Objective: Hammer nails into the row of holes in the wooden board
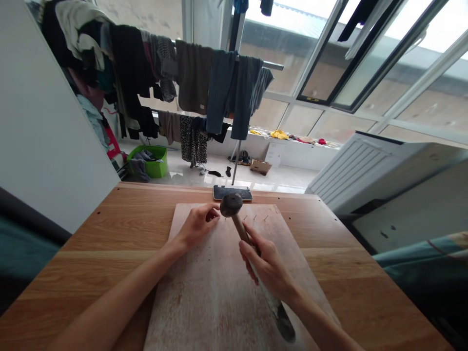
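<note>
My right hand [266,261] is wrapped round the wooden handle of a mallet [231,204] with a dark, rounded head. The head is raised over the far part of a pale, worn wooden board [204,302]. Several thin nails [255,218] stand in the board near its far edge, some of them leaning. At the board's far left, my left hand [197,225] has its thumb and fingers brought together in a pinch. Whatever is between those fingertips is too small to make out. The mallet head stands just right of them.
The board lies on a wood-grain table [120,234]. A phone [232,193] lies at the table's far edge. Beyond are a loaded clothes rack [272,65], a green basket [158,168] with clothes, and a cardboard box [261,167]. A white ribbed panel [358,161] stands at the right.
</note>
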